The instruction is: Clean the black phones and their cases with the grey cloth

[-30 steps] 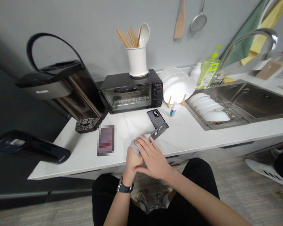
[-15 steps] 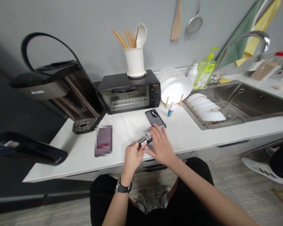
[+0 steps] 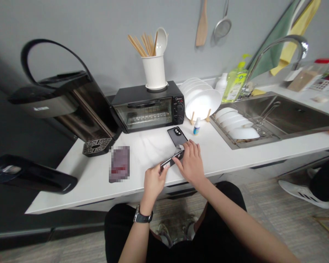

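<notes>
It's a kitchen w/ sink (image 3: 298, 113), oven (image 3: 148, 111), prob. dish soap (image 3: 234, 86).

Toaster oven (image 3: 148, 109) (black) beside plates (image 3: 204, 103)

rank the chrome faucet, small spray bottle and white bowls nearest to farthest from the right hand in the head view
From the right hand:
1. Small spray bottle, beyond it on the counter
2. White bowls, to the right in the sink
3. Chrome faucet, farther right, behind the sink
</notes>
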{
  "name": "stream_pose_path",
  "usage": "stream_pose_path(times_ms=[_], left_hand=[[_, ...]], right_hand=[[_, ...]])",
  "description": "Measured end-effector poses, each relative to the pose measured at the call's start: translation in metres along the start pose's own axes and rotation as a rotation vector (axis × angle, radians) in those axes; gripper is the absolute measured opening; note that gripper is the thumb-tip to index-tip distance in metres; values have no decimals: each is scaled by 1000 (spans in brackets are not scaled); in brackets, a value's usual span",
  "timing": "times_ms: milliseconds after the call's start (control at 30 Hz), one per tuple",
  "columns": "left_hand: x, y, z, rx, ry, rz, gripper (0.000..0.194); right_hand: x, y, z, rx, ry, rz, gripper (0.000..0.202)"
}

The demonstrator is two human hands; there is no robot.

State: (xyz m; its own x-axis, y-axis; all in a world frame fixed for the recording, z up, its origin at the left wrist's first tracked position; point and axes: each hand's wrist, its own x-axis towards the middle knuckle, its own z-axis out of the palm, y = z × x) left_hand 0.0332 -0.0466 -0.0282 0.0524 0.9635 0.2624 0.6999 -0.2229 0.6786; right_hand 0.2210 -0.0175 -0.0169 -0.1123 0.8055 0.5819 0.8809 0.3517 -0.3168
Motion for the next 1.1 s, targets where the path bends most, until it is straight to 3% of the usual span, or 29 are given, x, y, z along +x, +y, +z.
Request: stream_pose_path(times_ms=[67,133,200,300,433,500,567,633,767,833,933,1100], left_hand=[[1,-4,2,5,-7,-1,30],[1,-8,4,7,-7,-5,23],[2,-12,5,-11,5,-2,19],[1,-11,4,-27,-8,2,22],[0,-5,2,5,-1,-7,37],[-1,-3,1,7,4,-2,37],[-1,-2,1,10,7,0,36],[0,-4,2,10,-7,6,34],[0,-11,5,34,2,26,22],[0,-14,6,40,28,34,20],[-1,-12,5,28,-7,28,24],[-2,-2,1,18,-7,16,37]], right_hand=[[-12,-28,4,61,-30,-41,67],[-23,-49,5,146,-141,-231,67],[-30,-55,2,197,-247,-426,71],[-25,-28,-4,165,-253,-464,75],[-1,31,-7,51,-108,-229,66],[7,42,-6,30,-58,-162,63],[6,33,-3,37,-44,-157,62],[-4,7,-1,63,-68,-205,63],[-29,-49,-3,153,-220,-418,70],[-35,-54,-5,174,-257,-485,75],[-27,-26,-8,143,-224,-408,73],[1,36,-4,56,-74,-108,61]])
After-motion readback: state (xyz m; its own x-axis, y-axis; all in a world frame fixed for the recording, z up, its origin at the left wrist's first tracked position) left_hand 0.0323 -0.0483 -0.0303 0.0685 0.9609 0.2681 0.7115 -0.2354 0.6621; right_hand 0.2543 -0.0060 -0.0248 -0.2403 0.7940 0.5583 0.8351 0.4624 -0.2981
